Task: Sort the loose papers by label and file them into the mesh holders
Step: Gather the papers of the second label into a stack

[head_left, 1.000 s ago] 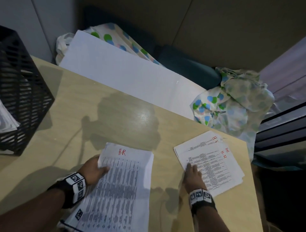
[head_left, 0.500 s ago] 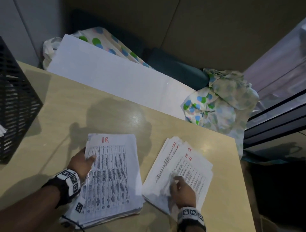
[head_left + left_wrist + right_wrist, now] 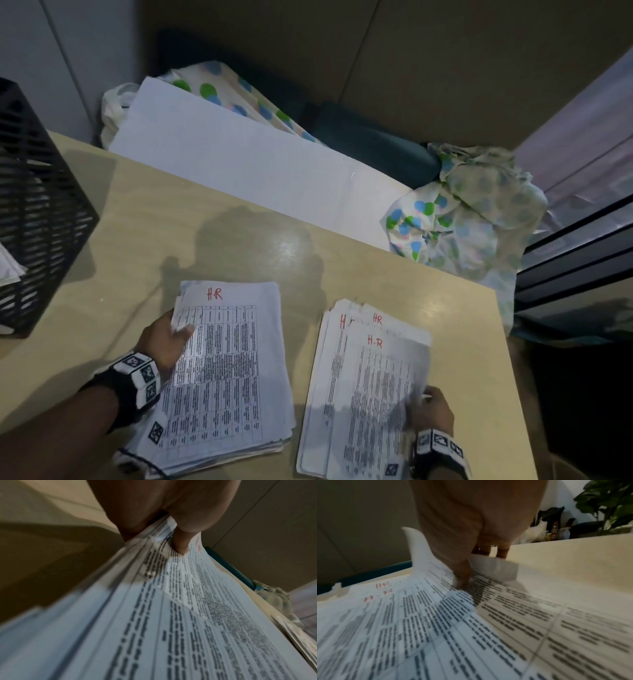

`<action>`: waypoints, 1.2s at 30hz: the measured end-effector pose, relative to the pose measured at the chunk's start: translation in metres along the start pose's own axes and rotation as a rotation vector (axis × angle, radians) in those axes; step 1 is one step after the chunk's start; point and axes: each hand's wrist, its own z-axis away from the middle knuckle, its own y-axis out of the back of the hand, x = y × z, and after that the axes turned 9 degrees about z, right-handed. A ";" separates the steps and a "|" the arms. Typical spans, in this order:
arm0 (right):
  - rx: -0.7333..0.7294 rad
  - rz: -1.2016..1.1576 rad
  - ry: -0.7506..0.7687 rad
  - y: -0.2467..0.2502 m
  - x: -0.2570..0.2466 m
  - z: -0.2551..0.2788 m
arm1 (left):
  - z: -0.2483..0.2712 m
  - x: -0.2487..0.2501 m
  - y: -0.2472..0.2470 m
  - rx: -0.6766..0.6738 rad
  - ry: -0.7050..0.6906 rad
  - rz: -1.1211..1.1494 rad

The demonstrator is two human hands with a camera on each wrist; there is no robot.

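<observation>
A thick stack of printed sheets marked "HR" in red (image 3: 229, 370) lies on the tan table (image 3: 154, 212). My left hand (image 3: 178, 334) grips its left edge, thumb on top (image 3: 180, 545) and the other fingers underneath. To the right lies a fanned pile of HR sheets (image 3: 366, 394). My right hand (image 3: 423, 399) pinches that pile's right edge, thumb on the print (image 3: 462, 578) and the paper edge curled up against the fingers. A black mesh holder (image 3: 37, 212) stands at the far left with papers inside.
A white board (image 3: 239, 161) leans along the table's far edge, with spotted cloth (image 3: 469, 222) and a dark teal cushion (image 3: 370, 144) behind. The table's right edge (image 3: 510, 377) runs close to my right hand. Dark shelving stands beyond it.
My right hand slid from the top of the right pile to its right edge, and the pile turned and came nearer me. The left stack turned straighter under my left hand.
</observation>
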 end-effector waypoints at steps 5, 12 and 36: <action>-0.010 -0.093 0.200 -0.011 -0.006 0.006 | -0.001 0.001 0.000 -0.004 -0.014 -0.037; 0.059 0.304 0.167 -0.034 -0.032 -0.007 | -0.002 -0.002 0.000 0.003 -0.042 -0.109; 0.218 -0.549 0.240 0.016 -0.047 0.030 | 0.001 -0.004 0.005 -0.033 0.038 0.113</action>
